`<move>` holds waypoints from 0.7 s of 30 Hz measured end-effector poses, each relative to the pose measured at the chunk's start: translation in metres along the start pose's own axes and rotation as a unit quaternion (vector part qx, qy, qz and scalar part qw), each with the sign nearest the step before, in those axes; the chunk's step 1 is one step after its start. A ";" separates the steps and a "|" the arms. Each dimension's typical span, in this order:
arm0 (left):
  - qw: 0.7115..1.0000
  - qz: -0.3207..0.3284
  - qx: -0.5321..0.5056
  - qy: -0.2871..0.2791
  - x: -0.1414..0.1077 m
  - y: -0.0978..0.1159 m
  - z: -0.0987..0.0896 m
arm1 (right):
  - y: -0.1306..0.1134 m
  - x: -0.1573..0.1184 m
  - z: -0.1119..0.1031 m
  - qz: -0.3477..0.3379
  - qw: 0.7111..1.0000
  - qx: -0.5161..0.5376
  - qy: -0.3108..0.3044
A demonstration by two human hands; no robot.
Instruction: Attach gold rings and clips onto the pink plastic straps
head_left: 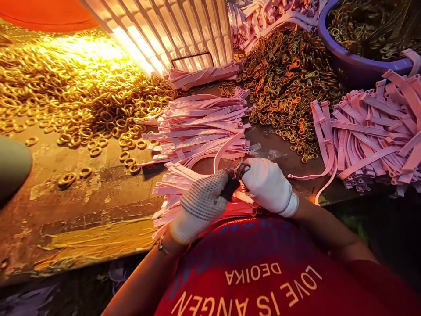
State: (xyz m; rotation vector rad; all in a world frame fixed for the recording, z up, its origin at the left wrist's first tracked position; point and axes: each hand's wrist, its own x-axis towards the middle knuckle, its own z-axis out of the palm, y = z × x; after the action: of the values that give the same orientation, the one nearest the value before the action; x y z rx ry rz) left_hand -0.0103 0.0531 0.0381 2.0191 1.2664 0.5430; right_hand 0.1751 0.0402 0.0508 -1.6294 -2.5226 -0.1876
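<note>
My left hand (205,202), in a white glove with grey dots and dark fingertips, is closed at the table edge in front of my red shirt. Against it, fingertip to fingertip, my right hand (268,186) is closed too, in a plain white glove with dark fingertips. A pink strap (221,153) curves up from the pinched fingers, its end hidden between them. Whether a metal piece is in the fingers cannot be made out. Under and beyond the hands lies a stack of pink straps (200,123) with small loops at their ends.
Gold rings (98,96) spread across the left of the table (95,202). Gold clasp-like pieces (292,83) form a heap at right centre, near a purple basin (358,63) of metal parts. More pink straps (378,127) lie at right. A white ribbed panel (164,35) stands behind.
</note>
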 end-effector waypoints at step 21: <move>0.997 0.080 0.006 0.001 0.002 -0.003 0.007 | 0.002 -0.003 0.003 -0.123 0.976 -0.006 -0.178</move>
State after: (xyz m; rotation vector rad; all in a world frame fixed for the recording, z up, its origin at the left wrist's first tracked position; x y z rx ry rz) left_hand -0.0068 0.0541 0.0310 2.1424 1.1161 0.6146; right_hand 0.1776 0.0390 0.0477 -1.4595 -2.9944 0.0729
